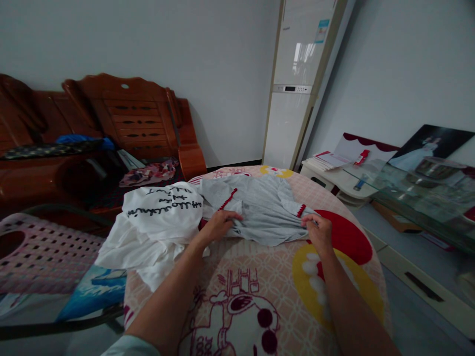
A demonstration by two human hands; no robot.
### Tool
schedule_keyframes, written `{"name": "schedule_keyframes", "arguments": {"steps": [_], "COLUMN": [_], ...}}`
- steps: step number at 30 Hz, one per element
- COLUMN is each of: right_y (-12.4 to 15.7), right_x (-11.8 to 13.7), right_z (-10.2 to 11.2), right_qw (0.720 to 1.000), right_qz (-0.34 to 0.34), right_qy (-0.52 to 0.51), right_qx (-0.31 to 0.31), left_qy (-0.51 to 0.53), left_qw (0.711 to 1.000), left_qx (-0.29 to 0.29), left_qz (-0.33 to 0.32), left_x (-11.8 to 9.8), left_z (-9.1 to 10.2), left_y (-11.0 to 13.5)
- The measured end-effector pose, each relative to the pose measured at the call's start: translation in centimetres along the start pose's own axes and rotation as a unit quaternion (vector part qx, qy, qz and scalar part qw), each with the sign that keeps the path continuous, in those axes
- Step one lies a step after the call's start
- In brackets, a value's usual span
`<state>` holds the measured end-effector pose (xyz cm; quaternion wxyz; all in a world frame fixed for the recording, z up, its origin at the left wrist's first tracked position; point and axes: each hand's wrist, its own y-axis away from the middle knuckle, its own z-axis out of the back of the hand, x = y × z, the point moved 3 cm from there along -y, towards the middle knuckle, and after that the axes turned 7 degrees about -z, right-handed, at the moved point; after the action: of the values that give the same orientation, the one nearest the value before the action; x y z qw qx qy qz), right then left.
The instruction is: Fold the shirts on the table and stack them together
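Note:
A light grey short-sleeved shirt (260, 207) with red trim on its sleeves lies spread and wrinkled across the table. My right hand (319, 230) pinches the shirt's near right edge, just below one red-trimmed sleeve. At the near left part of the same shirt, my left hand (221, 225) has its fingers closed on the cloth; the fingertips are partly hidden in the folds. Creases run through the fabric between both hands. Left of my left forearm, a white garment (163, 212) with black lettering lies crumpled, hanging over the table's edge.
A patterned cloth with cartoon figures covers the round table (245, 277). Wooden seating (137, 118) and a pink woven chair (48, 252) stand left. Behind is a tall white air conditioner (289, 118). At right, a glass shelf (404, 190) juts above a low cabinet (419, 291).

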<state>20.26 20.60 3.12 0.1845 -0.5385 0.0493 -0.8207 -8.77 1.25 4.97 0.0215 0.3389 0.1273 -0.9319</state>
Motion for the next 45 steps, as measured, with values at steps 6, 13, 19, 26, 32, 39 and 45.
{"name": "schedule_keyframes", "arguments": {"steps": [6, 13, 19, 26, 32, 39, 45], "right_y": [0.1, 2.3, 1.2, -0.5, -0.8, -0.8, -1.2], "right_x": [1.8, 3.5, 1.7, -0.2, -3.3, -3.7, -2.1], "right_z": [2.8, 3.6, 1.8, 0.9, -0.4, -0.6, -0.4], "right_qw": [0.984, 0.885, 0.943, 0.989, 0.972, 0.982, 0.979], "right_qz": [-0.02, -0.057, -0.063, 0.139, 0.104, 0.067, 0.113], "right_qy": [-0.121, -0.082, -0.148, 0.053, 0.192, 0.165, 0.168], "right_qx": [0.131, 0.455, 0.29, 0.012, 0.087, 0.062, -0.017], "left_qy": [0.227, 0.323, 0.316, -0.133, -0.245, -0.267, -0.282], "left_qw": [0.973, 0.921, 0.931, 0.985, 0.961, 0.958, 0.953], "left_qx": [0.039, 0.193, 0.172, 0.059, 0.104, 0.085, 0.088], "left_qz": [-0.01, -0.097, -0.063, -0.098, -0.077, -0.061, -0.062], "left_x": [-2.0, -3.0, -4.1, -3.1, -0.5, 0.2, 0.5], "left_z": [5.1, 5.3, 1.5, -7.3, -8.6, -8.3, -8.7], "left_y": [2.9, 3.6, 1.7, -1.5, -1.5, -1.2, -1.3]}}
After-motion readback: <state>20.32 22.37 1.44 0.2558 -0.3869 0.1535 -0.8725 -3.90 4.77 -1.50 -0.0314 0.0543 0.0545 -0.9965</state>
